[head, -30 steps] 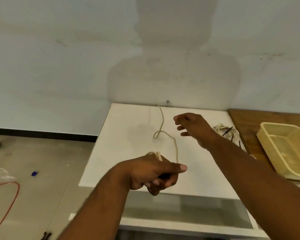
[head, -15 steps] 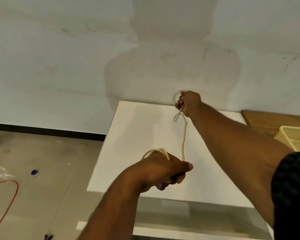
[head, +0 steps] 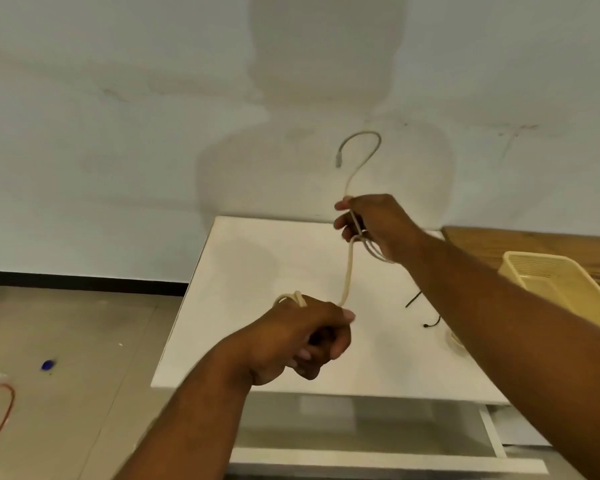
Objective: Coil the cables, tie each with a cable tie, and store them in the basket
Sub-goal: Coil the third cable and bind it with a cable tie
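A cream cable (head: 347,268) runs between my two hands above the white table (head: 257,258). My left hand (head: 302,337) grips several coiled loops of it over the table's front half. My right hand (head: 371,226) is raised over the far edge and pinches the cable; a small loop hangs under its palm. The cable's free end (head: 361,147) curls up in a hook above that hand, with a plug at its tip. Black cable ties (head: 426,311) lie on the table under my right forearm. The yellow basket (head: 548,275) sits at the right.
The basket rests on a wooden surface (head: 534,242) beside the table, against the wall. On the floor at the left lie a red cable (head: 0,420), a blue cap (head: 48,364) and clear plastic. A lower white shelf (head: 361,459) shows under the table's front edge.
My right hand reached to the table's far edge, took hold of the cable and lifted it, so the free end now curls up in the air. My left hand has kept its grip on the coil.
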